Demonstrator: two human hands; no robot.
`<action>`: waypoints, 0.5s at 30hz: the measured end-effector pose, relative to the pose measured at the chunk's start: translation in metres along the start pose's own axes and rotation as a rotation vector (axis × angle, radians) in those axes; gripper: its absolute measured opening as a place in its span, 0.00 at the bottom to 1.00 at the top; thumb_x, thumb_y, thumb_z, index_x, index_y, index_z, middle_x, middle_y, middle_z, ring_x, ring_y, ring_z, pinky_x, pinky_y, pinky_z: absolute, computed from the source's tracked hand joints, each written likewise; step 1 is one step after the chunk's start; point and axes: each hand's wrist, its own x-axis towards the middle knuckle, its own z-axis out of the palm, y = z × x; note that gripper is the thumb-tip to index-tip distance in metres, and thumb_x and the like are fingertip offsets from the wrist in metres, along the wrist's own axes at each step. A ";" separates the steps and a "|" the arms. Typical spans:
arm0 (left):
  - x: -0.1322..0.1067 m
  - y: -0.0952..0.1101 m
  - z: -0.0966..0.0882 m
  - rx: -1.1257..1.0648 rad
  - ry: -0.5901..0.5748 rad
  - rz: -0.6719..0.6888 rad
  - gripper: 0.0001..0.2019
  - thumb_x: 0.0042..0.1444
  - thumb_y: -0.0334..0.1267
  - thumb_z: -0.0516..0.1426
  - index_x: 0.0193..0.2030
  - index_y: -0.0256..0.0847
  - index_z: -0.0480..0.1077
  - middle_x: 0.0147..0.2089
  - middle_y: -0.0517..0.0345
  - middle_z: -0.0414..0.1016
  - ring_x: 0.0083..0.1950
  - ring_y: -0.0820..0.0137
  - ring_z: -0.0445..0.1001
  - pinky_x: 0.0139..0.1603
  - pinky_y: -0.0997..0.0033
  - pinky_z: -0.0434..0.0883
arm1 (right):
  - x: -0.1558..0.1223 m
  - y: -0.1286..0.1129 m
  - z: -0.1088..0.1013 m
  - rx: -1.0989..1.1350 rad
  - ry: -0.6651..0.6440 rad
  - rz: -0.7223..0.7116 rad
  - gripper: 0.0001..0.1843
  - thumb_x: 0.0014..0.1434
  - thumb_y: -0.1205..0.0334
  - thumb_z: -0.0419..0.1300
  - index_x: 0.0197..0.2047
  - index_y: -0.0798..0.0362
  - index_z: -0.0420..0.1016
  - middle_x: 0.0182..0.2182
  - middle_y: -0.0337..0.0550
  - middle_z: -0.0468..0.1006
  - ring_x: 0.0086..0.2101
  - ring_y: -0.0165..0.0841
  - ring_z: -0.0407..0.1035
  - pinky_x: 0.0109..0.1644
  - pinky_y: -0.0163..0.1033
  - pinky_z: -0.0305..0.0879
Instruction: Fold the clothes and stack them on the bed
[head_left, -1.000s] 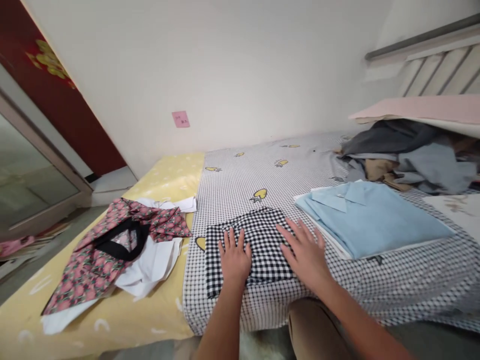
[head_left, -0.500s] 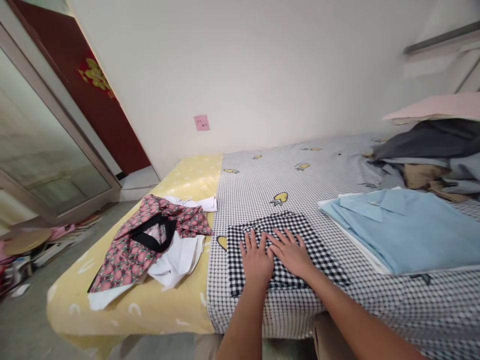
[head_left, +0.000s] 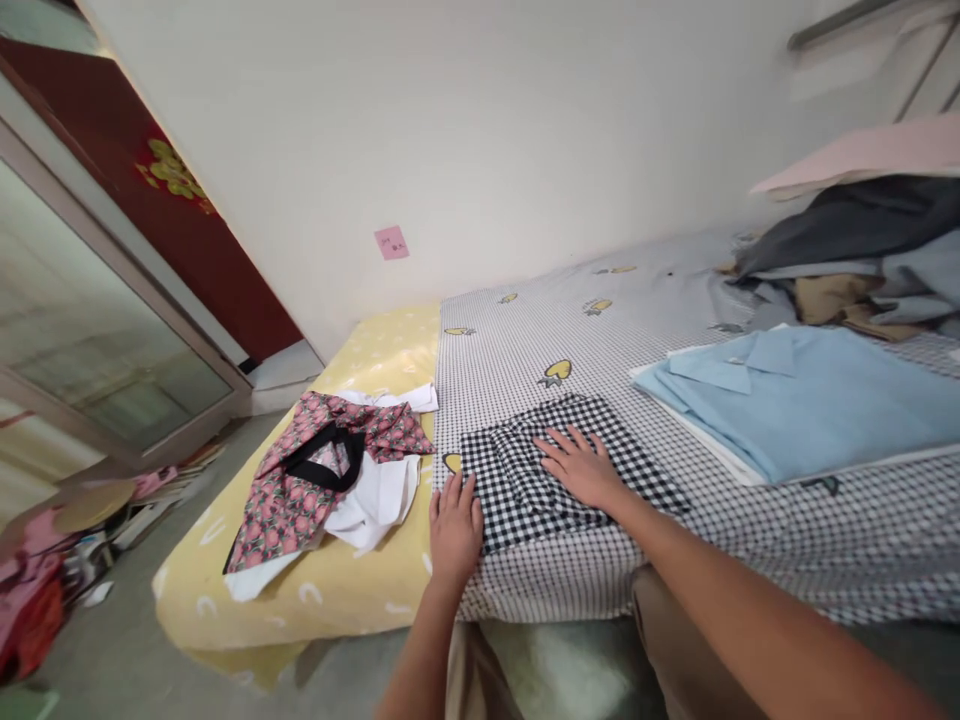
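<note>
A black-and-white checked piece of clothing [head_left: 506,500] lies folded flat near the bed's front edge, slightly wrinkled along its middle. Across its upper right part my right hand [head_left: 579,467] rests palm down with the fingers spread. My left hand [head_left: 456,525] is at the cloth's left edge, fingers stretched out, partly over the checked bedding. To the left, a pink floral garment with a black collar [head_left: 262,515] lies loosely over white clothing [head_left: 367,505]. On the right sits a folded light blue collared shirt [head_left: 832,405], with white cloth showing under it.
The bed carries a yellow cover [head_left: 360,600] on the left and a checked sheet with pineapple prints [head_left: 525,340] on the right. Grey and brown clothes [head_left: 840,240] are heaped at the far right, beneath a pink item [head_left: 870,155]. Various items [head_left: 97,530] lie on the floor at left.
My left hand has moved left, from the middle of the checked garment to its left edge. My right hand stays on the cloth. The view has tilted and shifted a little.
</note>
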 end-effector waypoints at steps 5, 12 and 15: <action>-0.008 0.005 -0.007 -0.151 0.013 -0.151 0.22 0.66 0.34 0.48 0.63 0.42 0.72 0.72 0.48 0.67 0.73 0.60 0.62 0.74 0.50 0.59 | 0.001 0.001 0.000 0.027 0.017 -0.005 0.38 0.69 0.35 0.27 0.75 0.31 0.53 0.75 0.33 0.51 0.73 0.51 0.40 0.73 0.68 0.40; -0.008 0.050 -0.031 -0.333 0.065 -0.074 0.18 0.65 0.34 0.49 0.53 0.42 0.77 0.64 0.45 0.72 0.65 0.58 0.70 0.68 0.53 0.65 | 0.001 0.000 0.000 0.044 0.007 0.000 0.37 0.69 0.34 0.29 0.75 0.31 0.53 0.76 0.32 0.49 0.74 0.50 0.39 0.73 0.67 0.39; -0.008 0.063 -0.020 -0.422 -0.069 -0.116 0.15 0.62 0.33 0.53 0.52 0.42 0.76 0.48 0.50 0.79 0.48 0.63 0.77 0.57 0.60 0.73 | 0.000 -0.002 -0.002 0.049 0.026 0.001 0.37 0.70 0.35 0.29 0.75 0.31 0.54 0.75 0.33 0.51 0.73 0.50 0.40 0.73 0.67 0.39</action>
